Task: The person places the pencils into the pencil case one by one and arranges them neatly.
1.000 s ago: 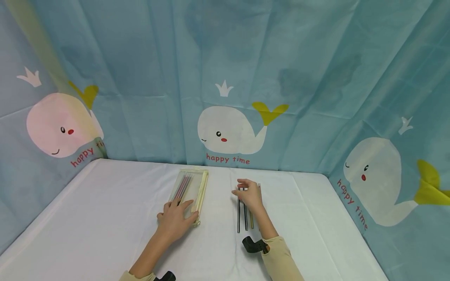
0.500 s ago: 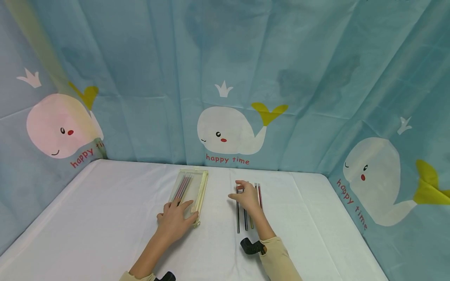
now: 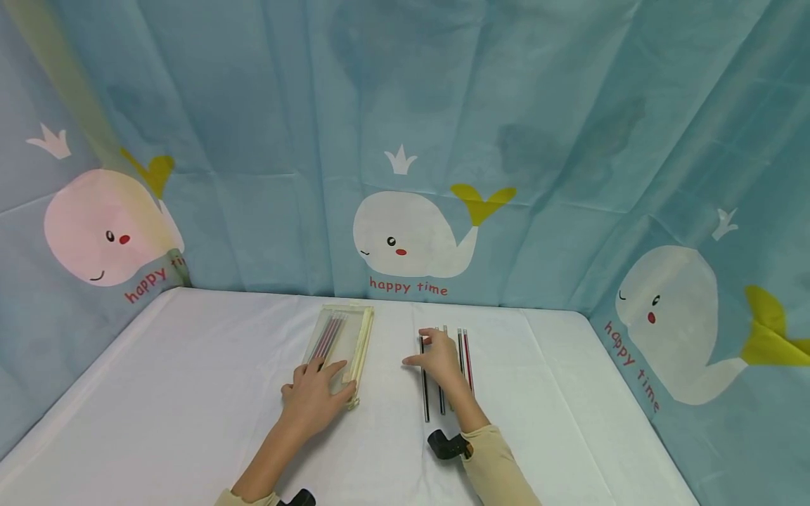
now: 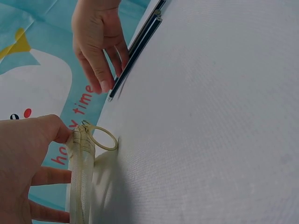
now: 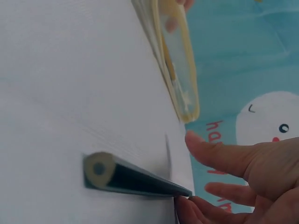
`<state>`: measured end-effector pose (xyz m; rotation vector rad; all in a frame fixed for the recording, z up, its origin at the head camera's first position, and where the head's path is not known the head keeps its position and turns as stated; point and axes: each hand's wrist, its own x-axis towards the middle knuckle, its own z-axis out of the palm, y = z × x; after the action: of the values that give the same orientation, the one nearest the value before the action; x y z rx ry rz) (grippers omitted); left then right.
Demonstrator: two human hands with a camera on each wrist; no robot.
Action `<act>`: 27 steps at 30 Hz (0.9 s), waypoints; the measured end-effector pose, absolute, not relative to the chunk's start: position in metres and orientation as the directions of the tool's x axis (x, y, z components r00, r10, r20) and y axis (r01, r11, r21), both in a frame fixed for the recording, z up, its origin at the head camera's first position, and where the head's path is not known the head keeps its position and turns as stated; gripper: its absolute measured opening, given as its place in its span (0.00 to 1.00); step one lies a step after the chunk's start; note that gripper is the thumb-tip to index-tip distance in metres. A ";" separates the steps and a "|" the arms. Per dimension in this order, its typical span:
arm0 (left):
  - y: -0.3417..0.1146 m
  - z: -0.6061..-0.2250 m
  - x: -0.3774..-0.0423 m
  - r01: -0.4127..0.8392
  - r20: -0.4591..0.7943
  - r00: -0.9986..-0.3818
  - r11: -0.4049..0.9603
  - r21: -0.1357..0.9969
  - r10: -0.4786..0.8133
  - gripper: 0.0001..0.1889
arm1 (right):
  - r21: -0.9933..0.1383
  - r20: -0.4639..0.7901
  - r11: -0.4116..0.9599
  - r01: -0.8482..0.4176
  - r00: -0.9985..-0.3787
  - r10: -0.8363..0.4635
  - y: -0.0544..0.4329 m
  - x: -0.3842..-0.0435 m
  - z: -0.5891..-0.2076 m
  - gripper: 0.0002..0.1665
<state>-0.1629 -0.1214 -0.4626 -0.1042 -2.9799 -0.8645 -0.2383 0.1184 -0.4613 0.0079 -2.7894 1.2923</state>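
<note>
A clear zip pencil case (image 3: 350,339) with pale yellow edging lies left of centre in the head view, with several pencils (image 3: 328,339) inside. My left hand (image 3: 315,395) rests spread over its near end. In the left wrist view, the thumb and fingertips touch the zipped side beside a ring pull (image 4: 105,140). To the right, my right hand (image 3: 441,360) is low over a row of loose pencils. Its fingertips are at the far end of the leftmost dark pencil (image 3: 425,395), while the thumb (image 5: 219,154) stands apart from it.
Beside and partly under the right forearm lie other loose pencils, among them a red pencil (image 3: 468,358). A white cloth (image 3: 209,379) covers the table. Behind it hangs a blue whale-print curtain (image 3: 272,211). Black wrist cameras (image 3: 446,444) stick out near both sleeves.
My right hand has shifted left across the pencils, and the leftmost dark pencil has slid slightly left with it. More of the right-hand pencils now show. The left hand stays on the case.
</note>
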 end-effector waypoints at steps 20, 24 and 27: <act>-0.120 -0.462 -0.164 0.071 0.051 -0.997 0.846 0.529 0.052 0.27 | -0.701 0.096 0.710 -0.061 -0.995 0.009 0.112 -0.240 -0.463 0.30; -0.121 -0.463 -0.164 0.070 0.049 -0.997 0.847 0.527 0.053 0.27 | -0.704 0.088 0.708 -0.058 -0.996 0.005 0.113 -0.242 -0.464 0.29; -0.121 -0.463 -0.164 0.072 0.049 -0.997 0.847 0.527 0.055 0.27 | -0.708 0.080 0.704 -0.054 -0.997 0.004 0.114 -0.242 -0.465 0.29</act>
<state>-0.1641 -0.1208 -0.4633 -0.1030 -2.9882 -0.8543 -0.2423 0.1135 -0.4649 0.0414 -2.8299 1.1791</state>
